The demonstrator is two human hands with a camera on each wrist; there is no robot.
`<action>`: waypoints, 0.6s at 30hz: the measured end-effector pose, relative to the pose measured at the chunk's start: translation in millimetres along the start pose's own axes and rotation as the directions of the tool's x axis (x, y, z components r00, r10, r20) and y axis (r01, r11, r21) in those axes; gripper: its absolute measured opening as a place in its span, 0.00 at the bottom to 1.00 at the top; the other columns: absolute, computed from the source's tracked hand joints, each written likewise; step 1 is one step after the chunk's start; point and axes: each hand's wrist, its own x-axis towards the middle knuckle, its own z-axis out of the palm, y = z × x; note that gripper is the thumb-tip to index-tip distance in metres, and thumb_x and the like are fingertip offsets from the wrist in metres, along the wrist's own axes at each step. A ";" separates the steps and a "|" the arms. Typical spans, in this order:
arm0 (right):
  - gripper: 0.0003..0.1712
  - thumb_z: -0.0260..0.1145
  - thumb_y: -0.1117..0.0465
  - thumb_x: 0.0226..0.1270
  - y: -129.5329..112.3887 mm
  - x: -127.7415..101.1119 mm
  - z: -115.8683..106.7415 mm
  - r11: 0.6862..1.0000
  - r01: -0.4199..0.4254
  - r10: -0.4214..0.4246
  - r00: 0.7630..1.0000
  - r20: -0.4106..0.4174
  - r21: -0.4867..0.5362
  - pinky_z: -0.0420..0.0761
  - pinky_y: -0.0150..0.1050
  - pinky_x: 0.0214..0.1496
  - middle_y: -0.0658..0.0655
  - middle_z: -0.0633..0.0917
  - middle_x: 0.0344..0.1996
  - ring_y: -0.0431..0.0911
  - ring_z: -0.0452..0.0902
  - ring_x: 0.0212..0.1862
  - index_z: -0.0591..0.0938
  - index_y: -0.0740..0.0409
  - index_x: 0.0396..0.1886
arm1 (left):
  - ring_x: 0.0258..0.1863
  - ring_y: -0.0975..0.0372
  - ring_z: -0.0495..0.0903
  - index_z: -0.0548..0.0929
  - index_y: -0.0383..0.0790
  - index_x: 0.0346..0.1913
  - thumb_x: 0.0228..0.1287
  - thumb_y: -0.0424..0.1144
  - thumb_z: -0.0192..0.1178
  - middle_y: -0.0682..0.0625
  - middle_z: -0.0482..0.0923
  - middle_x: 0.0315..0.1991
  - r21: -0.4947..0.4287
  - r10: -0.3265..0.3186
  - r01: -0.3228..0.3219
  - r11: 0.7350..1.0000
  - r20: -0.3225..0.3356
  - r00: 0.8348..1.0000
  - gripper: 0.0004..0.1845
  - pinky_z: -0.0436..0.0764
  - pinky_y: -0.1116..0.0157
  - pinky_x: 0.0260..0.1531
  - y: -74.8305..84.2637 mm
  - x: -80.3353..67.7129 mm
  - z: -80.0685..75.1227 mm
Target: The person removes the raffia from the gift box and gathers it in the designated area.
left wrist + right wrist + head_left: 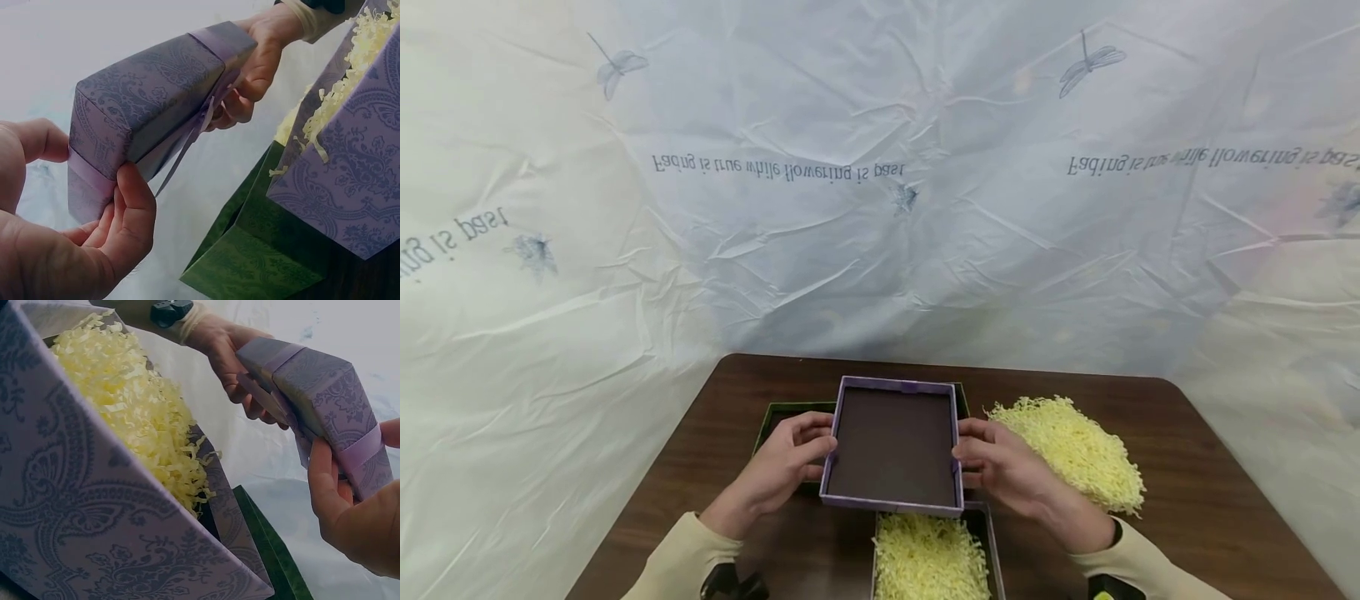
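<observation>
Both hands hold a purple paisley box lid [891, 446] with a lilac ribbon above the table, its brown inside facing up. My left hand [805, 450] grips its left edge, my right hand [983, 457] its right edge. In the left wrist view the left hand [119, 219] has its thumb on the side of the lid [150, 106] and the right hand [253, 69] holds the far end. The right wrist view shows the right hand [340, 500] curled round the lid [319, 394]. Just below sits the open purple box [988, 533], filled with yellow shredded paper [928, 558].
A green box [778, 417] lies under and behind the lid at the left. A loose heap of yellow shredded paper [1071, 450] sits on the brown table [1195, 483] at the right. A crinkled printed sheet [880, 208] hangs behind the table.
</observation>
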 end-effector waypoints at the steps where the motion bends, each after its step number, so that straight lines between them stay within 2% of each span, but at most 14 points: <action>1: 0.20 0.56 0.70 0.65 0.6 0.5 1.0 1.000 -0.007 0.007 1.000 -0.006 -0.006 0.82 0.45 0.51 0.54 0.81 0.41 0.44 0.81 0.41 0.68 0.67 0.56 | 0.40 0.61 0.79 0.60 0.19 0.66 0.68 0.33 0.56 0.46 0.75 0.47 0.002 0.001 -0.001 1.000 0.000 1.000 0.29 0.86 0.60 0.39 0.2 -0.4 -0.8; 5: 0.25 0.58 0.70 0.62 2.3 2.3 5.4 0.999 -0.037 0.036 0.999 -0.025 -0.037 0.83 0.45 0.50 0.55 0.80 0.42 0.45 0.80 0.42 0.65 0.71 0.59 | 0.40 0.61 0.80 0.61 0.18 0.65 0.68 0.32 0.55 0.45 0.76 0.46 0.021 0.001 -0.001 1.000 -0.004 1.000 0.29 0.86 0.60 0.38 1.3 -1.5 -4.6; 10: 0.25 0.58 0.70 0.62 2.8 2.6 8.9 0.997 -0.059 0.058 0.998 -0.020 -0.053 0.84 0.43 0.47 0.54 0.79 0.39 0.44 0.79 0.39 0.64 0.72 0.58 | 0.41 0.60 0.79 0.61 0.18 0.65 0.67 0.32 0.55 0.45 0.76 0.47 0.049 -0.008 0.009 0.999 -0.012 1.000 0.29 0.86 0.60 0.38 2.1 -2.7 -7.9; 18: 0.28 0.59 0.67 0.62 3.3 5.4 18.2 0.992 -0.090 0.090 0.996 -0.003 -0.085 0.84 0.43 0.47 0.57 0.78 0.42 0.45 0.79 0.41 0.64 0.74 0.60 | 0.42 0.60 0.77 0.62 0.18 0.64 0.67 0.32 0.54 0.45 0.75 0.46 0.086 -0.020 0.022 0.996 -0.022 1.000 0.28 0.86 0.59 0.38 3.2 -8.7 -16.8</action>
